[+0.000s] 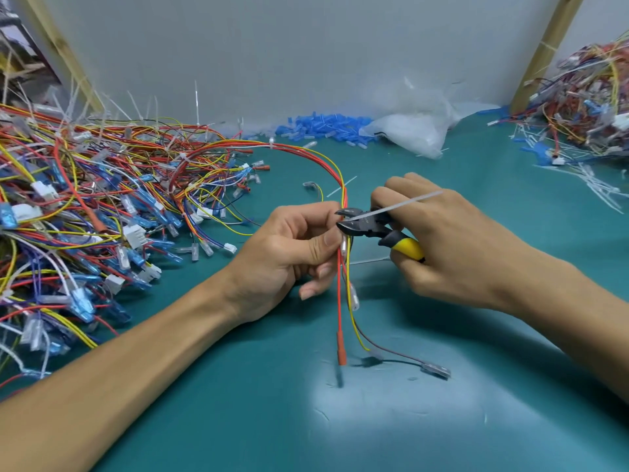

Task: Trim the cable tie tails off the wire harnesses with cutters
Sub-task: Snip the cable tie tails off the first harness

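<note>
Cable tie head hidden behind left hand [292, 253] fingers where cutters [366, 224] meet the wires; blade gap unclear. Cutter handles mostly covered by right hand [452, 247] (only yellow grip shows). Harness piles [85, 206] at worktop's left and far-right edges run out of frame.

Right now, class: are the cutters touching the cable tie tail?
Touching. The head view shows the cutters in the right hand, jaws closed around the white cable tie tail near the wires.
</note>
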A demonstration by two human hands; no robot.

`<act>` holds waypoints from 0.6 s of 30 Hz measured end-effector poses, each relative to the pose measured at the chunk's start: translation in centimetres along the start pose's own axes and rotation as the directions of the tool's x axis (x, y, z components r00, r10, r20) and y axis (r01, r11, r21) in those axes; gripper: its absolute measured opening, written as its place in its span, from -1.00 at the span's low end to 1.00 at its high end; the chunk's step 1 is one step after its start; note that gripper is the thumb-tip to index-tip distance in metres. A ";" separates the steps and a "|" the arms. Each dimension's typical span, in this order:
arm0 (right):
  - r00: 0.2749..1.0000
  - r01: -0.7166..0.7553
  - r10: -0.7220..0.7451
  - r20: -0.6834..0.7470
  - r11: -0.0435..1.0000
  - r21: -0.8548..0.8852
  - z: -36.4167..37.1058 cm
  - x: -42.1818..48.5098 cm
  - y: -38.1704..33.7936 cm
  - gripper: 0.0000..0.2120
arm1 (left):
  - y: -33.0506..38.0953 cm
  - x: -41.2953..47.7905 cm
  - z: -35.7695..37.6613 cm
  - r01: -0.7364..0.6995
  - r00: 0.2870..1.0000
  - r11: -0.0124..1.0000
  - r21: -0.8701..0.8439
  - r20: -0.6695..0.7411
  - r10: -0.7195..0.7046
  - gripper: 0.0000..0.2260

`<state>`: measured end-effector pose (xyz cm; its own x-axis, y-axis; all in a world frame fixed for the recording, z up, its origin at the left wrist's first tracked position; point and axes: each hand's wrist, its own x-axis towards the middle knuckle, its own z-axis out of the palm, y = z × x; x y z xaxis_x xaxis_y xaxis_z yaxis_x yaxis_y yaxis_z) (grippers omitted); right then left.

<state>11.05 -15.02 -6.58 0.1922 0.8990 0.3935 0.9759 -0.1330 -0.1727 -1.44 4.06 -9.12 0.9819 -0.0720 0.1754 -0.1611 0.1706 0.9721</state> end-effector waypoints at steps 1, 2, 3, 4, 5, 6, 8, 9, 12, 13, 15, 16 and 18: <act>1.000 -0.001 0.001 0.002 1.000 -0.001 0.0 0.0 0.1 -0.91 | 0.0 0.0 0.0 -0.003 1.000 1.000 -0.008 0.008 0.003 -0.78; 1.000 -0.003 0.003 0.001 1.000 -0.001 0.1 0.1 0.1 -0.90 | 0.0 0.0 0.0 -0.005 1.000 1.000 -0.021 0.013 0.005 -0.79; 1.000 -0.005 0.005 0.000 1.000 0.002 0.2 0.1 0.1 -0.87 | 0.0 0.0 -0.1 -0.009 1.000 0.999 -0.037 0.020 0.010 -0.79; 1.000 -0.007 0.007 0.001 1.000 0.012 0.3 0.0 0.1 -0.84 | 0.0 0.0 -0.1 -0.017 0.999 0.998 -0.057 0.027 0.019 -0.77; 1.000 -0.009 0.009 0.003 1.000 0.028 0.4 0.0 0.2 -0.79 | 0.1 -0.1 -0.1 -0.026 0.999 0.997 -0.074 0.031 0.028 -0.75; 1.000 -0.012 0.012 0.009 0.999 0.048 0.4 -0.1 0.3 -0.76 | 0.2 -0.2 0.0 -0.032 0.999 0.996 -0.080 0.030 0.034 -0.76; 0.999 -0.029 0.026 0.037 0.997 0.076 0.1 -0.1 0.4 -0.76 | 0.2 -0.3 0.1 -0.044 0.999 0.996 -0.075 0.004 0.044 -0.81; 0.998 -0.043 0.039 0.054 0.996 0.084 0.0 -0.1 0.6 -0.78 | 0.3 -0.3 0.2 -0.058 0.998 0.996 -0.069 -0.019 0.057 -0.84; 0.994 -0.085 0.074 0.078 0.987 0.138 -0.1 -0.4 1.0 -0.72 | 0.1 -0.1 0.3 -0.116 0.989 0.992 -0.054 -0.096 0.111 -0.86; 0.994 -0.096 0.085 0.076 0.983 0.158 -0.1 -0.4 1.1 -0.70 | 0.0 0.0 0.4 -0.125 0.985 0.991 -0.038 -0.123 0.119 -0.86; 0.991 -0.126 0.114 0.071 0.971 0.201 -0.1 -0.4 1.0 -0.67 | -0.2 0.2 0.4 -0.134 0.970 0.990 0.050 -0.195 0.142 -0.85; 0.989 -0.143 0.130 0.071 0.964 0.225 -0.2 -0.3 1.0 -0.67 | -0.3 0.4 0.3 -0.139 0.958 0.985 0.106 -0.237 0.161 -0.85; 0.986 -0.166 0.153 0.071 0.952 0.256 -0.4 -0.3 0.9 -0.70 | -0.3 0.7 0.2 -0.149 0.933 0.975 0.162 -0.304 0.193 -0.89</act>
<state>11.89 -15.54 -6.47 0.3310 0.8957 0.2970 0.8713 -0.1692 -0.4607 -0.71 3.74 -9.28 0.9153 0.2640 0.3041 -0.3201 0.0184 0.9472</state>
